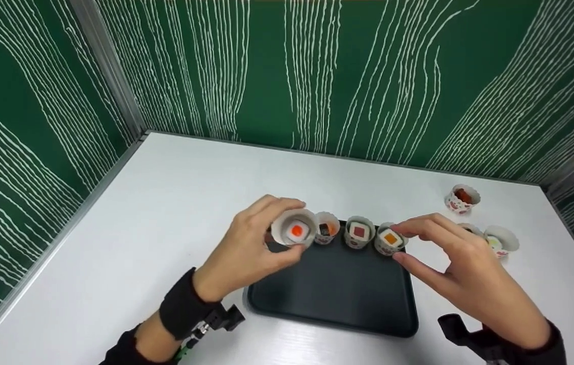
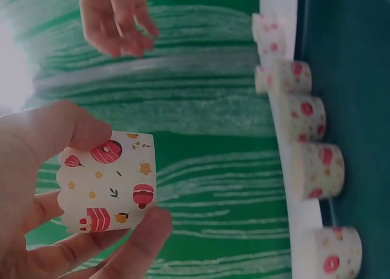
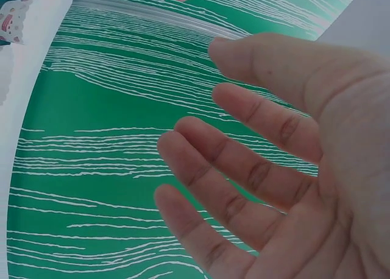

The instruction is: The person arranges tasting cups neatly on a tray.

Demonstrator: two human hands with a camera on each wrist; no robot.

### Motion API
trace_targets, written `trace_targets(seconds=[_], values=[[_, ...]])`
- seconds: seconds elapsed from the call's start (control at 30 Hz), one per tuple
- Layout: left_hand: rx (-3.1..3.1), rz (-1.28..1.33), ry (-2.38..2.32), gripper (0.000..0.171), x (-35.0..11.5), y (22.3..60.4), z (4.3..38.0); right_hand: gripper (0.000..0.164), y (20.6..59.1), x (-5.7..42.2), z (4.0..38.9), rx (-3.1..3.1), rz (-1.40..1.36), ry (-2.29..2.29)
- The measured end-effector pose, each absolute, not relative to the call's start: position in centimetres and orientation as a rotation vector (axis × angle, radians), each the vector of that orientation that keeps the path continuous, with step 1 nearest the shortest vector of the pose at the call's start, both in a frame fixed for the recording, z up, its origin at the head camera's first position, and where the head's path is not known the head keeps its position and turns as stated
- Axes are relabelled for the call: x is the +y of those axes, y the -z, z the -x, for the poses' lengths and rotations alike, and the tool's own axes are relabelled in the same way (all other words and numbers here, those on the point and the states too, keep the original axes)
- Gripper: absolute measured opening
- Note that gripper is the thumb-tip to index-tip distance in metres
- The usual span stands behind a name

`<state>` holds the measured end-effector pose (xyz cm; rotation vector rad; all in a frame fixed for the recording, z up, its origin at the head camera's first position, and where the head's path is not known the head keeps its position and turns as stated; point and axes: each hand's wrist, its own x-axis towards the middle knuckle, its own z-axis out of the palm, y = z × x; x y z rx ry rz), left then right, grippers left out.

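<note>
My left hand (image 1: 246,243) grips a paper cup (image 2: 109,181) with a scalloped rim and printed sweets, raised above the dark tray (image 1: 337,289). Inside the cup lies a white piece with an orange-red dot (image 1: 297,231). My right hand (image 1: 457,258) is in the air with fingers spread and relaxed; the right wrist view shows nothing in its palm. In the head view its fingertips overlap a cup with an orange-squared white piece (image 1: 390,239). Beside that cup stand one with a dark-red-squared piece (image 1: 359,231) and one with a black and orange piece (image 1: 326,229).
On the white table (image 1: 190,203), right of the tray, stand a cup with red pieces (image 1: 462,197), a cup with a pale green piece (image 1: 501,241) and another partly hidden by my right hand. A green wall with white lines (image 1: 266,76) rises behind the table.
</note>
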<state>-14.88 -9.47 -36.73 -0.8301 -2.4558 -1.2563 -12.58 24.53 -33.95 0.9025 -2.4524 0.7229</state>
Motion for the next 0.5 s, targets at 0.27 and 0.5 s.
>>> trace_targets(seconds=[0.27,0.5], values=[[-2.418,0.923,1.277,0.056,-6.7,37.3,14.3,0.056,34.4,24.0,12.5,-2.466,-0.921,-0.723],[-2.349,1.0,1.26,0.057,-5.0,38.2,14.2,0.055,35.0,23.4,12.8,-2.438,-1.0,-0.73]])
